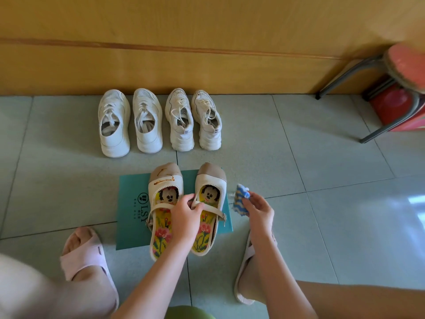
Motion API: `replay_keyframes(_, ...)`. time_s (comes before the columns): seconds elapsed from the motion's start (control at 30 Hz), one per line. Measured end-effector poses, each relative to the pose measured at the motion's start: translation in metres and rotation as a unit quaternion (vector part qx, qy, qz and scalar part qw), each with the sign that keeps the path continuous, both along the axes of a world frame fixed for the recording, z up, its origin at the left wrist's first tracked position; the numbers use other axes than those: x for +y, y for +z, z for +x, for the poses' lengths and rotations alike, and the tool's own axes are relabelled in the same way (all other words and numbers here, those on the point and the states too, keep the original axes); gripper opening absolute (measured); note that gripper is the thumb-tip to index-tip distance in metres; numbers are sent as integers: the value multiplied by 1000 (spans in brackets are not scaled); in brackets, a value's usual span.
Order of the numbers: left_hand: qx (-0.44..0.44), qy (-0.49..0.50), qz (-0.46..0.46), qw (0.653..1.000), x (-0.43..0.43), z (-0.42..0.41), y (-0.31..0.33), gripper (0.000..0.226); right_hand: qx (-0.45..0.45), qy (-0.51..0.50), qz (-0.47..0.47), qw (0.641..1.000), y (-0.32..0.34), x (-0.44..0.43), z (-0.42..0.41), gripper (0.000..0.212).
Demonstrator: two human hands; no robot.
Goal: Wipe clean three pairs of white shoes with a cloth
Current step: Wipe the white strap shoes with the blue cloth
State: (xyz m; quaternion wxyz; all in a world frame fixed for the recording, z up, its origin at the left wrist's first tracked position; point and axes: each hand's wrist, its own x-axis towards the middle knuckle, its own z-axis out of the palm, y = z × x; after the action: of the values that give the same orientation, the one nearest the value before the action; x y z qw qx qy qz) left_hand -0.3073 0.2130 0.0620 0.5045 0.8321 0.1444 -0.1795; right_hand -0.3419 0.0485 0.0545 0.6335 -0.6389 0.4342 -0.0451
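Note:
Two cream strap shoes with cartoon insoles lie on a teal sheet [128, 217]. The left strap shoe [162, 187] has brown stains on its toe. My left hand [185, 215] pinches the inner edge of the right strap shoe [210, 180] at its strap. My right hand [258, 209] holds a blue and white patterned cloth [240, 199] just right of that shoe. Two pairs of white sneakers stand in a row by the wall: one pair on the left [128, 123], a laced pair on the right [194, 120].
A wooden wall panel [184, 65] runs behind the sneakers. A stool with a red seat [404, 65] and metal legs stands at the right, a red object under it. My feet in pale slippers [85, 256] rest on the grey tiled floor either side of the sheet.

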Motion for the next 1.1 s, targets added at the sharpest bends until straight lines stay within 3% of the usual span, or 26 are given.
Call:
replay_keyframes(0.13,2,-14,38,999,0,-6,1,49,-10,39,-9,999,-6,24,-3,18)
replay_keyframes(0.23,-26,-33,99,994,-1,-11,6,40,-2,51,-10,999,-12,34,-2,19)
replay_keyframes(0.33,-32,-31,95,994,-1,-11,7,34,27,76,-13,997,-14,34,-8,18)
replay_keyframes(0.47,-19,-25,72,997,2,-7,4,32,-22,-52,130,990,-1,21,-13,26)
replay_keyframes(0.57,-7,-24,58,998,4,-8,3,35,-32,-86,143,985,3,12,1,31)
replay_keyframes(0.83,-3,-27,38,999,5,-7,0,33,-20,14,77,997,9,6,74,35)
replay_keyframes(0.97,-10,-29,38,999,6,-8,0,32,27,95,-79,992,-9,14,79,33)
replay_keyframes(1.1,-4,-28,41,999,7,-8,-1,33,9,170,-212,962,-15,17,72,38)
